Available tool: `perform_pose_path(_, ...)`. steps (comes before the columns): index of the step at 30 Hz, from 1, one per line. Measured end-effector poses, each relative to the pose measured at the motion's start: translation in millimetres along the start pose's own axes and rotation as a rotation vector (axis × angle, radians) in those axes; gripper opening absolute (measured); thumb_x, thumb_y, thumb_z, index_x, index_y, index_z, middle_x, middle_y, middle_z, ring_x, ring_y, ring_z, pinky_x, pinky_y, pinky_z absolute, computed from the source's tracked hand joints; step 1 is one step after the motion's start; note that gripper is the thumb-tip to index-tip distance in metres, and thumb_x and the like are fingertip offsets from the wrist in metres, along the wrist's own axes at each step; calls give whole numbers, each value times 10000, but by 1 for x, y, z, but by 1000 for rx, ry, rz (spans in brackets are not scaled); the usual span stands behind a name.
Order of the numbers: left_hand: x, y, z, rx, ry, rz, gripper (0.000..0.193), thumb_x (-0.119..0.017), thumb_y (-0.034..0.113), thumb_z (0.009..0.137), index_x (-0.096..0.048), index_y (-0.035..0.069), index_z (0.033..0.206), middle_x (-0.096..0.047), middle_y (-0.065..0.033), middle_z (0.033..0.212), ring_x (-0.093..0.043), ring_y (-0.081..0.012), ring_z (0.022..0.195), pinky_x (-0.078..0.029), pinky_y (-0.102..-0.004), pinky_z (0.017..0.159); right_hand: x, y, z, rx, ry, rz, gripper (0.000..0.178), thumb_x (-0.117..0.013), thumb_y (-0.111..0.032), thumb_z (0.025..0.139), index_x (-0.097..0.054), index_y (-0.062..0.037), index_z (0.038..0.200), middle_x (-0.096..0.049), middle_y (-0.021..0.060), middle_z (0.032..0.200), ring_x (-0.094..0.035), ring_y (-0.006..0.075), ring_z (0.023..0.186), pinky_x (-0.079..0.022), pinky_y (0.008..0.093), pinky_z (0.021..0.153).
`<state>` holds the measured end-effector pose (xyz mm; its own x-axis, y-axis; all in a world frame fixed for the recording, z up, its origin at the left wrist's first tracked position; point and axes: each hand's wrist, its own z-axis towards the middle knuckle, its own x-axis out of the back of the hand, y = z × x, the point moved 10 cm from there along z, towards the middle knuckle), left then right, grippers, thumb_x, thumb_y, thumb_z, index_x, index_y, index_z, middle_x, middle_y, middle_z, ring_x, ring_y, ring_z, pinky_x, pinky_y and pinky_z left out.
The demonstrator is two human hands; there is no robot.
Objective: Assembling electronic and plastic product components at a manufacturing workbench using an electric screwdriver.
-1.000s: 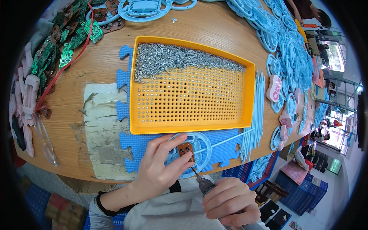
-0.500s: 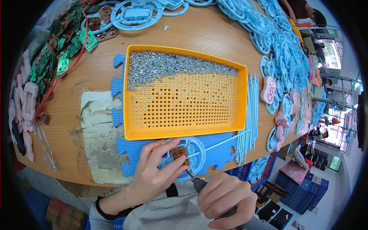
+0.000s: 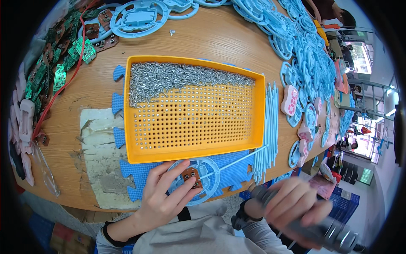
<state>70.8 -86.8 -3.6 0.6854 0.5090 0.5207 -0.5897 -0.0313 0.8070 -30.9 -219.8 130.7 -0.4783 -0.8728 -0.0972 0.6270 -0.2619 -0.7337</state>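
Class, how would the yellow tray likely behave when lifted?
The yellow tray is probably heavy for its size, given its heaped metal screws. Its raised walls suggest stiffness. Those screws look loose, so tilting might send them sliding.

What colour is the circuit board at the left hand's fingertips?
The circuit board is reddish brown, seen best in the head view.

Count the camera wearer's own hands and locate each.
2: the left hand lies over the brown circuit board in the blue ring; the right hand, blurred, grips the grey driver at lower right. Neither is hidden.
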Motion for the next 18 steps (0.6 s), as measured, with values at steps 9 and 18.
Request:
perform_pose_path(9,-1,-2,0,15,5,13,301,-835,134,635,-702,21,879,-609,-148,1195,-535,-324,1002,-483,-377,815,43,25,-10,40,131,-217,782,-499,-725,819,-430,25,1031,-567,118,624,-549,220,452,-463,319,393)
perform_pose_path(18,-5,-2,2,20,-28,20,306,-840,126,630,-704,22,883,-596,-145,1204,-527,-329,1007,-480,-380,796,44,14,2,111,71,-221,844,-481,-764,796,-425,36,1056,-571,131,646,-541,222,472,-458,305,411)
